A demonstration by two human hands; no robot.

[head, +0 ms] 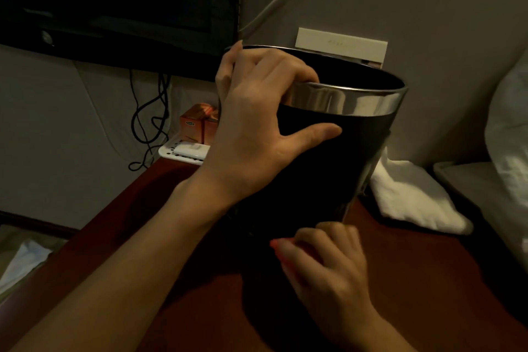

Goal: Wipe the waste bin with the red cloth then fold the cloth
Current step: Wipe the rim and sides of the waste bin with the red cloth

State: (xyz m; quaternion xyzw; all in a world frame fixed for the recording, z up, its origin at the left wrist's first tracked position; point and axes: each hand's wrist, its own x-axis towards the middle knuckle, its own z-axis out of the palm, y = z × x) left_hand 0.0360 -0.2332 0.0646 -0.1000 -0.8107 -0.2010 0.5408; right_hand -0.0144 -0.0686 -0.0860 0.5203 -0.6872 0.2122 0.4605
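Two hands on a black waste bin standing on a dark red table.

Nearest, the right hand (323, 263) is blurred, fingers curled against the bin's lower wall; a sliver of red at its knuckles may be the red cloth (276, 246), apparently clutched. Further on, the left hand (257, 128) reaches across from the left, fingers hooked over the silver rim, thumb splayed flat on the wall of the waste bin (328, 157), which tilts slightly. Behind lie a white towel (411, 197), an orange box (198, 123) and a dark screen (114, 0).
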